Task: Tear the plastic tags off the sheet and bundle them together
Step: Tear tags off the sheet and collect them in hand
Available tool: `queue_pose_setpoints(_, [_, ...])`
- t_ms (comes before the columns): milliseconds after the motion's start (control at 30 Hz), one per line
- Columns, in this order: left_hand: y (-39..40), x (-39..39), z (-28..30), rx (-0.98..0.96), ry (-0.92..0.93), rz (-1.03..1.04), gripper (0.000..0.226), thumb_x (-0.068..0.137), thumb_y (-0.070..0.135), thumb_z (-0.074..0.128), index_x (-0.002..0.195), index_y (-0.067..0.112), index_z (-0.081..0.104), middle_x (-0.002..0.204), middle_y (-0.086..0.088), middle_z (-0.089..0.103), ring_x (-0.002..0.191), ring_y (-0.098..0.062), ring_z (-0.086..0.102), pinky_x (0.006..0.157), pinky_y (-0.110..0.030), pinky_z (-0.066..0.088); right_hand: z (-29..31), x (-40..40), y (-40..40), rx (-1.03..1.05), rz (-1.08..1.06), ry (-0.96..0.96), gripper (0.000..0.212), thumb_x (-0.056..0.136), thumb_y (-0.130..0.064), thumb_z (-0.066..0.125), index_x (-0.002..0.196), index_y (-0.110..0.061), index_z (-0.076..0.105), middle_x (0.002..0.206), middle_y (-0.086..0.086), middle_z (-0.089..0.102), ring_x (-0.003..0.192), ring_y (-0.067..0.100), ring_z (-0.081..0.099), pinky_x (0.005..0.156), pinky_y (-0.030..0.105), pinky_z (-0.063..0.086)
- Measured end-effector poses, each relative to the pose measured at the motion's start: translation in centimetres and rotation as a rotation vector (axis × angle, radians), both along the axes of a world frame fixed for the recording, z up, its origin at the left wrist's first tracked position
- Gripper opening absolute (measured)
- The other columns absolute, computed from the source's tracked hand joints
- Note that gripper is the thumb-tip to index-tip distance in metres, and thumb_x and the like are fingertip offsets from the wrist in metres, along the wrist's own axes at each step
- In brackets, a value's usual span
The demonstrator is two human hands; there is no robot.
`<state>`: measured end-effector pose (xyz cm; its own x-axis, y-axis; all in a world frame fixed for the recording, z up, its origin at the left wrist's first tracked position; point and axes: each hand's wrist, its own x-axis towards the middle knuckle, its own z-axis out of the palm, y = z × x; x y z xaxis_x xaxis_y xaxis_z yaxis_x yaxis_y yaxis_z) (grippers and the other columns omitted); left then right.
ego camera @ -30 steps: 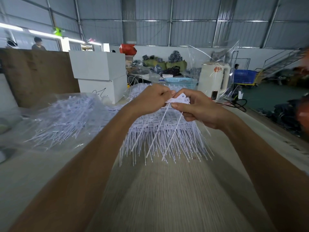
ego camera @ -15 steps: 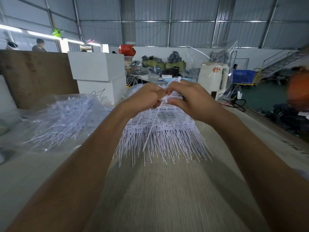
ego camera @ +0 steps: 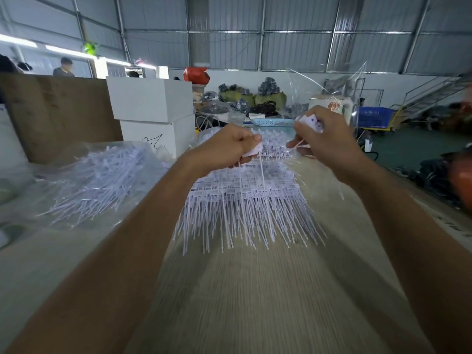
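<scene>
A stack of white plastic tag sheets (ego camera: 245, 198) lies on the table ahead of me, the thin tails fanning toward me. My left hand (ego camera: 227, 146) is closed on white tag heads, and one long tail (ego camera: 262, 172) hangs straight down from it over the stack. My right hand (ego camera: 324, 134) is up and to the right, apart from the left, closed on a small bunch of torn-off tags (ego camera: 310, 123) whose white heads stick out above the fingers. A thin strand runs from its fingertips toward the left.
A clear bag of loose white tags (ego camera: 99, 180) lies at the left on the wooden table (ego camera: 255, 290). Two stacked white boxes (ego camera: 153, 116) and a brown board (ego camera: 53, 116) stand behind. A blue basket (ego camera: 273, 121) and clear plastic film (ego camera: 332, 85) are further back. Other people stand far left.
My hands were pressed together over the stack; now they have pulled apart. The right hand moved up and right with tags, while the left stayed over the stack.
</scene>
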<state>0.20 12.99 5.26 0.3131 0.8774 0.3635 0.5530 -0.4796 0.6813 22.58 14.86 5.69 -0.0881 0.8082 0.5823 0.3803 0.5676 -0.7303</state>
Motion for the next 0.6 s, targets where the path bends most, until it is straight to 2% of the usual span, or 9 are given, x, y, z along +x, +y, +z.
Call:
queue_pose_setpoints(133, [0.1,-0.2,-0.3,-0.046,0.105,-0.036,0.027,0.104,0.020,0.053,0.083,0.011,0.066,0.073,0.003,0.067,0.065,-0.008,0.060,0.061,-0.030,0.049,-0.8,-0.9,0.4,-0.062,0.083,0.101,0.009,0.099,-0.013,0.065,0.101,-0.006,0.060,0.081,0.012,0.063,0.060,0.021,0.071,0.062,0.039,0.062])
queue_pose_setpoints(200, [0.2,-0.4,-0.3,-0.080,0.096,-0.085,0.017,0.103,0.013,0.055,0.094,0.011,0.069,0.080,-0.002,0.071,0.072,-0.012,0.065,0.063,-0.032,0.053,-1.2,-1.1,0.8,-0.022,0.039,0.055,0.007,0.098,-0.016,0.065,0.097,-0.010,0.062,0.075,0.005,0.061,0.054,0.015,0.062,0.056,0.033,0.059])
queue_pose_setpoints(267, [0.3,-0.5,-0.3,-0.102,0.076,-0.126,0.015,0.101,0.007,0.057,0.103,0.010,0.071,0.089,-0.010,0.073,0.078,-0.018,0.068,0.066,-0.032,0.057,-1.6,-1.2,1.1,0.039,-0.008,-0.026,0.006,0.097,-0.019,0.066,0.094,-0.015,0.063,0.069,-0.010,0.060,0.055,0.006,0.055,0.048,0.022,0.050])
queue_pose_setpoints(333, [0.3,-0.5,-0.3,-0.093,0.070,-0.157,0.016,0.100,0.004,0.059,0.109,0.008,0.071,0.095,-0.015,0.074,0.082,-0.020,0.070,0.070,-0.031,0.059,-1.9,-1.3,1.1,0.072,-0.006,-0.107,0.009,0.097,-0.023,0.066,0.091,-0.017,0.063,0.067,-0.013,0.059,0.054,0.001,0.049,0.048,0.016,0.042])
queue_pose_setpoints(467, [0.2,-0.4,-0.3,-0.034,0.043,-0.175,0.019,0.096,0.004,0.064,0.113,0.004,0.073,0.094,-0.016,0.075,0.084,-0.026,0.074,0.081,-0.036,0.062,-2.4,-1.8,0.7,0.067,0.047,-0.290,0.013,0.100,-0.027,0.061,0.094,-0.016,0.064,0.074,-0.009,0.058,0.063,0.007,0.049,0.060,0.028,0.038])
queue_pose_setpoints(533, [0.2,-0.5,-0.2,-0.017,0.053,-0.180,0.017,0.094,0.007,0.068,0.110,0.007,0.075,0.093,-0.015,0.076,0.085,-0.028,0.075,0.087,-0.036,0.060,-2.5,-2.0,0.6,0.044,0.052,-0.295,0.016,0.102,-0.029,0.058,0.094,-0.016,0.063,0.071,-0.011,0.057,0.058,0.002,0.047,0.056,0.027,0.036])
queue_pose_setpoints(600, [0.1,-0.6,-0.2,-0.021,0.055,-0.167,0.014,0.093,0.011,0.070,0.105,0.009,0.076,0.090,-0.013,0.077,0.086,-0.027,0.075,0.091,-0.038,0.059,-2.6,-2.3,0.5,-0.037,0.078,-0.231,0.028,0.104,-0.038,0.054,0.092,-0.013,0.060,0.066,-0.010,0.051,0.047,-0.001,0.040,0.049,0.023,0.031])
